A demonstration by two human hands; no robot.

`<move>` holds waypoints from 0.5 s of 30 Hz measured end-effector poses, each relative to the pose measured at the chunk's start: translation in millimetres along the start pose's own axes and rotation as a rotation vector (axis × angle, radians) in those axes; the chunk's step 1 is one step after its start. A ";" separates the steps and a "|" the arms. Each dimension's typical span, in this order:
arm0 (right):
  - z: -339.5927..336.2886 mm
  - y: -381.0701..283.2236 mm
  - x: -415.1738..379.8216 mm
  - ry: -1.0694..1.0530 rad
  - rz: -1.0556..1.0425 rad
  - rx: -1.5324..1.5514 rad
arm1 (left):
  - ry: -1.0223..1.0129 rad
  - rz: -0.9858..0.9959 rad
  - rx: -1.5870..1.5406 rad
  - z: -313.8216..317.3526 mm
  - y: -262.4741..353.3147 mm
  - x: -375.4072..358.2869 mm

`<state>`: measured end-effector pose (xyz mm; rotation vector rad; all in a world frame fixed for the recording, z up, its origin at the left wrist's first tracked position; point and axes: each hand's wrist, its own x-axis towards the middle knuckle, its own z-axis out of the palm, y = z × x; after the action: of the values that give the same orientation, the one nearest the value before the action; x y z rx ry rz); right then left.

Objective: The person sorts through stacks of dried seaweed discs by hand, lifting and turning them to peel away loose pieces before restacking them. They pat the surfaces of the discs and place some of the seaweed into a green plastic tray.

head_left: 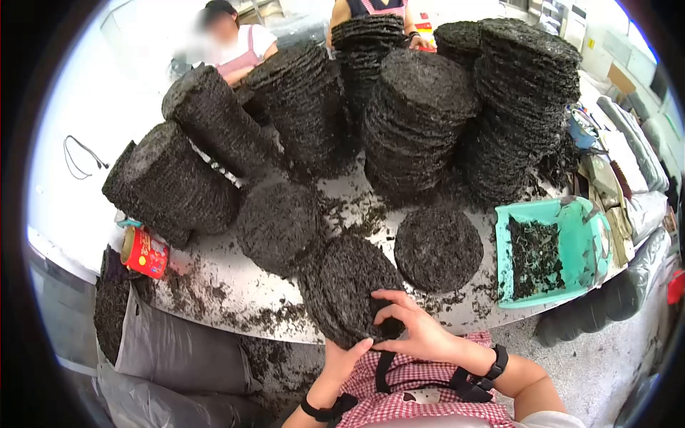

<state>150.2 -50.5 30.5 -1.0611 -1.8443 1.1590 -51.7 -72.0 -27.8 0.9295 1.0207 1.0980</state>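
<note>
Head view: dried-seaweed disc is at the near edge of the white surface, right in front of the person; rim looks layered, so poss. several sheets tog. 2nd disc lies up-left of it, poss. touching, can't tell; 3rd disc is flat just beside it on the R.

L grip is at the near rim: thumb up against it, rest of the fingers hidden under/behind, so can't tell how tightly they're closed. R grip is part-curled, fingers apart, fingertips on the R part of the disc and thumb near the lower rim; contact clear, firmness of any pinch not.

Handling (my est.): light for its width, dry, rough rather than slippery. Prob. stiffish in the middle but flexible, w/ a ragged, crumbly rim; loose flakes on the surface suggest it sheds easily. A hard pinch at one thin spot cd. tear it or break bits off.

Best hold, I'd say: opp. sides of the rim, thumbs on top, fingers spread well underneath so the middle doesn't sag. Keep pressure low & even; if it's several layers, take the full thickness or they may slide apart.

Nearby: tall seaweed stacks behind, teal tray w/ scraps to the R, red can on its side, far L.
</note>
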 end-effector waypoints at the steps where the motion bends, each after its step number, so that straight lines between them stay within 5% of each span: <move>1: -1.7 3.3 0.2 -0.029 -0.005 0.042 | 0.001 0.004 -0.003 -1.5 0.3 -1.4; 5: -2.2 12.8 -5.0 -0.036 0.039 0.188 | -0.034 -0.033 -0.026 -2.8 6.7 -5.0; 9: -4.5 -7.7 -9.6 0.017 -0.064 -0.054 | -0.017 -0.013 0.186 2.7 10.4 -4.2; 12: -0.4 -9.3 -14.1 0.035 0.028 0.023 | -0.229 0.124 0.600 -1.6 12.5 -1.3; 15: -1.7 -7.3 -16.2 0.064 -0.011 -0.005 | -0.175 0.211 0.616 14.2 20.0 -0.8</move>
<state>156.5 -66.4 35.7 -1.0770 -1.8024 1.1016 -43.2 -69.8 -4.9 1.6293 1.1543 0.8574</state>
